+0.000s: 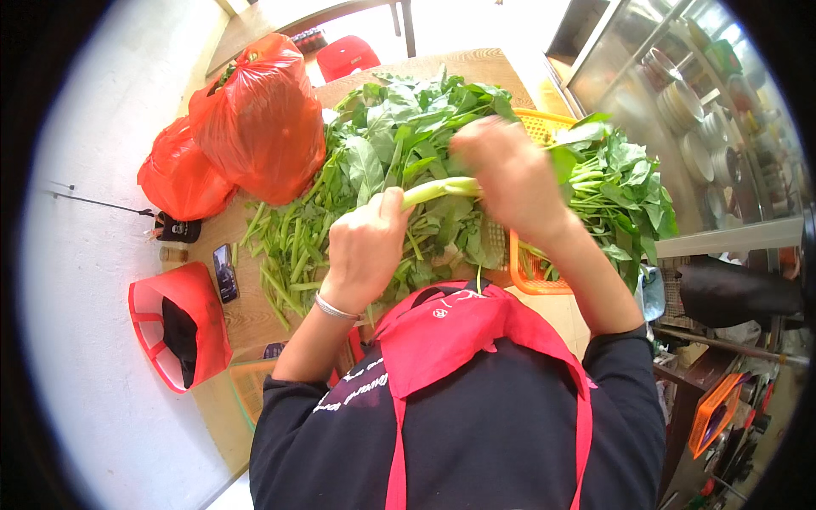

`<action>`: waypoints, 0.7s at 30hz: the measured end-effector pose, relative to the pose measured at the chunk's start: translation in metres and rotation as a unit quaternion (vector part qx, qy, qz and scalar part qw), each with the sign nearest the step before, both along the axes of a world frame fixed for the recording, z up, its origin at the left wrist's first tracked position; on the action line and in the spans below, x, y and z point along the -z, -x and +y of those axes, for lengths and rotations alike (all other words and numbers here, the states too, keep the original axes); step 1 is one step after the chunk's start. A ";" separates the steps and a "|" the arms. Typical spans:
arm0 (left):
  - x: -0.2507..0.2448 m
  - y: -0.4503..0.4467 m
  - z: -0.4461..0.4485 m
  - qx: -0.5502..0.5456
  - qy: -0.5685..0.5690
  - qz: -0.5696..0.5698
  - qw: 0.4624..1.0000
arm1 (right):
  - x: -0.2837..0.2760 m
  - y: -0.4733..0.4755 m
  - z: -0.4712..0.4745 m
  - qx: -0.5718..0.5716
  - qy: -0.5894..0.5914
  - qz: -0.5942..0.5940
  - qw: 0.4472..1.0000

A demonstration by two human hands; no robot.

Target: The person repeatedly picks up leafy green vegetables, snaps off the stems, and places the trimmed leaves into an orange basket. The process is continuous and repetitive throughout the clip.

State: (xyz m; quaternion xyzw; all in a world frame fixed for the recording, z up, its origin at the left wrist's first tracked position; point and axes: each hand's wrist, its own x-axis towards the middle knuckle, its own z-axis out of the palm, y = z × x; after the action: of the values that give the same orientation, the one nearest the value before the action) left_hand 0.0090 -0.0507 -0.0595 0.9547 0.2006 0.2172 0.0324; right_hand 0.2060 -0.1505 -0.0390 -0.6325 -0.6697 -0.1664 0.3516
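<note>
A thick pale green vegetable stem (440, 190) spans the space between my hands, above a big heap of leafy greens (363, 166) on the wooden table. My left hand (368, 245) is closed around its left end, with a bracelet at the wrist. My right hand (503, 169) is blurred and lies at the stem's other end, beside a green leaf; its fingers are partly hidden, so its hold is unclear. An orange plastic basket (542, 287) stands to the right, under my right forearm, with more leafy greens (628, 197) heaped over it.
Two full red plastic bags (261, 127) stand at the back left of the wooden table (245, 319). A phone (225, 273), a small jar (173, 254) and a red fabric bag (185, 325) lie along the left side. A glass-fronted cabinet (637, 83) with stacked dishes is on the right.
</note>
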 end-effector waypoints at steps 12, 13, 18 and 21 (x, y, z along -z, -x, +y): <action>0.005 -0.008 -0.012 0.002 0.166 -0.024 0.986 | 0.011 -0.018 -0.006 0.070 0.061 0.290 0.953; 0.008 -0.006 -0.012 -0.019 0.198 -0.039 0.979 | 0.012 -0.012 -0.007 0.020 0.058 0.237 0.970; -0.013 -0.010 -0.010 0.012 0.326 -0.181 0.928 | 0.020 0.026 -0.014 -0.056 0.154 0.010 0.986; -0.017 -0.005 -0.015 0.025 0.424 -0.186 0.886 | 0.009 0.020 -0.013 -0.069 0.079 0.029 0.994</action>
State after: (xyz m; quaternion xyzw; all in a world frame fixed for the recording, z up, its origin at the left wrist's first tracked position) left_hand 0.0138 -0.0660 -0.0426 0.7970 0.2398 0.2843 0.4758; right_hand 0.1864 -0.1638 -0.0476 -0.6151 -0.7124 -0.0693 0.3306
